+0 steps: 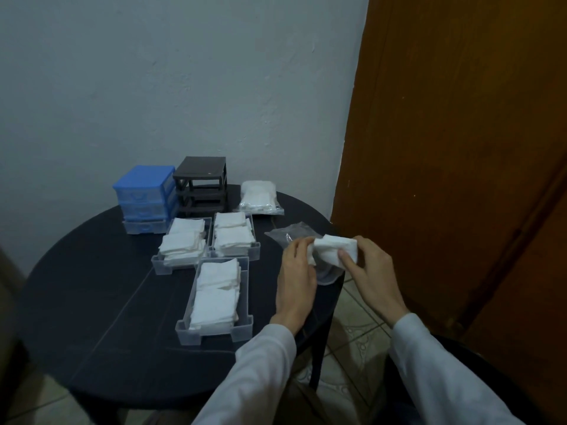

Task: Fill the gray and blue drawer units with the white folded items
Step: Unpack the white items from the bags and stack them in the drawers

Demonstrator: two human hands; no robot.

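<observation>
A small stack of white folded items [336,250] is held over the table's right edge, gripped between my left hand [296,277] and my right hand [372,271]. Three clear drawers lie on the table, each holding white folded items: one near me [214,328], one behind it on the left [159,265] and one on the right [256,250]. The blue drawer unit [142,197] stands at the back left with its drawers in. Beside it the dark gray drawer frame [201,184] stands with its slots open.
A sealed clear bag of white items [259,197] lies behind the drawers. An opened clear bag [290,234] lies under my hands. The round dark table [92,302] stands against a white wall. A brown door [460,148] stands to the right, tiled floor below.
</observation>
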